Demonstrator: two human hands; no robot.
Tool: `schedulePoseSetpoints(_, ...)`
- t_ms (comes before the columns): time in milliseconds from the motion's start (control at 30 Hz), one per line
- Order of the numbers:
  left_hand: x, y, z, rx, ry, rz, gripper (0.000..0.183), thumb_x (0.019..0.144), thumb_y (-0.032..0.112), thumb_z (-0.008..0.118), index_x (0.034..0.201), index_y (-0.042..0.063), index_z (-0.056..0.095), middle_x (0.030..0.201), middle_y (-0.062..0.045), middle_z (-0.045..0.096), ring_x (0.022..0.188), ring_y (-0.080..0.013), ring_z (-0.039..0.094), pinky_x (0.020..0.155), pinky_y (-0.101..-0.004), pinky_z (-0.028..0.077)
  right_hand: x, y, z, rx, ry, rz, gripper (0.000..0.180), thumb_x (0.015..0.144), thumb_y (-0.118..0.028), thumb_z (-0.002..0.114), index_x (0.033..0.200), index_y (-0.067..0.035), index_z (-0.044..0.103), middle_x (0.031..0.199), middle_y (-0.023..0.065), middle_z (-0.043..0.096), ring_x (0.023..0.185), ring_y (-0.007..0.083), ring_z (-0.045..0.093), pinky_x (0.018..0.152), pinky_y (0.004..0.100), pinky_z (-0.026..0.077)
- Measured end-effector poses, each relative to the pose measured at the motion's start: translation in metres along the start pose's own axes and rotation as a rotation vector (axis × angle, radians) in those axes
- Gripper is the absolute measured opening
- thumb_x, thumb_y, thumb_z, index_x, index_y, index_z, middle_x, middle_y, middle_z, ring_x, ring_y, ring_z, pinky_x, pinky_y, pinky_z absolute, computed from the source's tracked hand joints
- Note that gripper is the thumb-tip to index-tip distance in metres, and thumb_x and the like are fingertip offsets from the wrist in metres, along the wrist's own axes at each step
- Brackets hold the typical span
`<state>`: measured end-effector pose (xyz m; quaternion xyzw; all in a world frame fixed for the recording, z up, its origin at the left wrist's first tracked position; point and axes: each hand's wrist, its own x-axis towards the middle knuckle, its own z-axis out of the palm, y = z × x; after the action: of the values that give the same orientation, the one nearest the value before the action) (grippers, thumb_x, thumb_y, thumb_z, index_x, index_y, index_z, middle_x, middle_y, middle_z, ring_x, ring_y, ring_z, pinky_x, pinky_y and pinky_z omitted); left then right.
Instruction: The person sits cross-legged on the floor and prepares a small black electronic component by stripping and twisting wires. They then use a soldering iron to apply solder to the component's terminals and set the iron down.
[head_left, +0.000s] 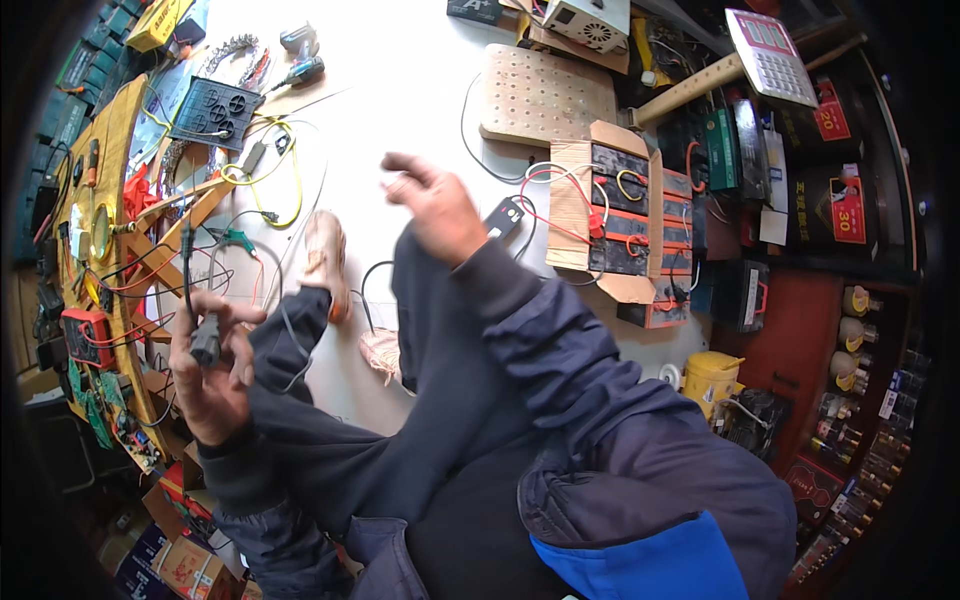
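Observation:
My left hand (214, 367) is raised at the left of the head view, beside the wooden bench, its palm turned up. Between its fingers is a black cable plug (205, 341), with cords running up and down from it. My right hand (439, 206) is lifted above my knee, fingers partly curled and slightly blurred; nothing shows in it. To its right a black charger or power adapter (504, 219) with a cable lies on the floor. Farther right stands an opened cardboard box (570, 202) of batteries joined by red and white wires.
A wooden bench (112, 195) with a red multimeter (88, 337) and screwdrivers stands left. Cordless tools (300, 67), a black plastic grid (217, 112) and a yellow cord (300, 184) lie at the upper left. A stool with a dimpled top (547, 94) and a yellow bucket (709, 379) are right.

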<state>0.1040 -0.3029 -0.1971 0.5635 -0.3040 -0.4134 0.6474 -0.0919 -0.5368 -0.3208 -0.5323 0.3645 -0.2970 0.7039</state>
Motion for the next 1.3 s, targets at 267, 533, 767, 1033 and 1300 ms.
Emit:
schedulePoseSetpoints(267,0.084,-0.060,0.030,-0.263,0.125,-0.191,0.078,0.089,0.070,0.067,0.124,0.001,0.052,0.102,-0.026,0.070,0.050,-0.0057,0.043,0.049,-0.0168,0.033,0.105,0.126,-0.148,-1.118,-0.027,0.269,0.054,0.089,-0.028,0.069,0.129,0.008,0.066,0.135,0.0282,0.063,0.126,0.0403,0.061,0.107,0.0414,0.050)
schedulePoseSetpoints(533,0.108,-0.046,0.027,-0.409,0.232,-0.275,0.107,0.075,0.085,0.070,0.127,-0.005,0.044,0.101,-0.032,0.066,0.049,-0.0108,0.049,0.051,-0.0185,0.038,0.155,0.279,-0.215,-1.467,-0.123,0.692,0.069,0.082,-0.042,0.073,0.130,0.006,0.065,0.155,0.0314,0.042,0.146,0.0456,0.037,0.121,0.0444,0.034)
schedulePoseSetpoints(767,0.121,-0.042,0.023,-0.477,0.348,-0.295,0.111,0.073,0.088,0.068,0.128,-0.005,0.044,0.100,-0.036,0.067,0.050,-0.0113,0.054,0.051,-0.0177,0.041,0.167,0.313,-0.228,-1.528,-0.202,0.737,0.067,0.081,-0.036,0.074,0.132,0.005,0.062,0.151,0.0303,0.042,0.143,0.0490,0.037,0.119,0.0493,0.035)
schedulePoseSetpoints(1033,0.126,-0.047,0.024,-0.451,0.316,-0.279,0.109,0.076,0.089,0.062,0.127,-0.006,0.045,0.102,-0.036,0.067,0.051,-0.0113,0.052,0.049,-0.0181,0.040,0.174,0.286,-0.185,-1.439,-0.268,0.532,0.046,0.085,-0.011,0.061,0.130,-0.002,0.063,0.149,0.0179,0.045,0.134,0.0383,0.052,0.110,0.0452,0.046)
schedulePoseSetpoints(1300,0.121,-0.051,0.030,-0.422,0.278,-0.297,0.104,0.079,0.087,0.062,0.127,-0.004,0.047,0.105,-0.034,0.067,0.054,-0.0110,0.052,0.052,-0.0185,0.041,0.194,0.275,-0.167,-0.999,-0.024,0.311,0.039,0.083,-0.004,0.062,0.120,0.001,0.073,0.122,0.0201,0.068,0.107,0.0363,0.070,0.096,0.0389,0.056)
